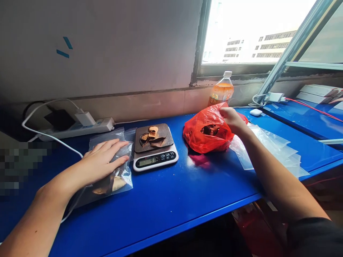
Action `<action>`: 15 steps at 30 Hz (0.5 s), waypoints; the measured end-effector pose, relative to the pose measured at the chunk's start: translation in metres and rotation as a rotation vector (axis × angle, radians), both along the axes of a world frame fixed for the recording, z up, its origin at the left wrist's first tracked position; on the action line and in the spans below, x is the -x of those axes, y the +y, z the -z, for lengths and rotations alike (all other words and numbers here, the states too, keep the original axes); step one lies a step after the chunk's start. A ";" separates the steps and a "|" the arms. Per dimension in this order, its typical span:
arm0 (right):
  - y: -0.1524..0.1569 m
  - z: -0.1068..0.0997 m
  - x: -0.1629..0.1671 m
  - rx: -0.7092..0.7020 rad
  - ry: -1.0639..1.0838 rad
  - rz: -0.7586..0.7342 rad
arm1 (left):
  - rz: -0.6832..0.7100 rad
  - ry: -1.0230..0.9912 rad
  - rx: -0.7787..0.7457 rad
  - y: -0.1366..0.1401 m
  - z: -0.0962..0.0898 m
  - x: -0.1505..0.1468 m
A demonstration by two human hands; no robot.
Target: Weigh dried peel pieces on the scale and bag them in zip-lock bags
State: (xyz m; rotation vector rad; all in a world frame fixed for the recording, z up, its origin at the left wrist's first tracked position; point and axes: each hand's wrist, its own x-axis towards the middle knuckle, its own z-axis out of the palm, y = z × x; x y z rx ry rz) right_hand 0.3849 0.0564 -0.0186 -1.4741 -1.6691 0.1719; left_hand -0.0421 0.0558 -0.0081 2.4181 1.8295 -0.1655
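Observation:
Flat on a clear zip bag (125, 180) rests my left hand (103, 160), its fingers spread. Inside that bag are brown, dried peel-like pieces (118, 182). My right hand (232, 119) is closed on the upper edge of a red plastic bag (198, 125), whose opening shows dark brown pieces. Between the hands stands a digital kitchen scale (157, 162) with a few curled, dried brown pieces (153, 132) on its plate. Its display seems to read 91.
Several empty clear bags (276, 146) lie fanned out at the right. An orange drink bottle (222, 89) stands behind the red bag. A power strip (104, 125) with a white cable (50, 132) runs along the wall. A white earbud case (255, 112) lies near the metal frame.

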 end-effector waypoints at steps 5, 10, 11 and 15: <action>0.023 0.002 -0.003 0.009 -0.060 0.024 | 0.017 -0.027 -0.004 -0.001 -0.002 -0.002; 0.031 0.004 -0.004 -0.002 -0.105 0.062 | 0.009 -0.023 -0.006 -0.005 -0.004 -0.003; 0.031 0.004 -0.005 0.003 -0.123 0.074 | 0.009 -0.029 -0.010 -0.005 -0.004 -0.003; 0.030 0.002 -0.010 0.026 -0.233 0.095 | 0.001 -0.022 -0.019 -0.004 -0.003 -0.003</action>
